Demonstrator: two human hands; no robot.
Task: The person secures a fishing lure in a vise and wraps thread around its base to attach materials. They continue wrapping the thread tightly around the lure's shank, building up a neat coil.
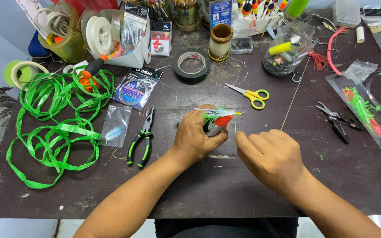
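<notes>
The left hand (195,136) grips a feathered fishing lure (218,118); the right hand (272,156), fingers pinched on thin line (236,125), could snap it by overpulling.

Bright, even daylight falls from above; shadows are soft, a faint sheen, perhaps glare, lies on the dark table (225,189), and the edges bend slightly.

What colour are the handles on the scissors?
Yellow. The scissors lie on the dark table, seen plainly in the head view.
</notes>
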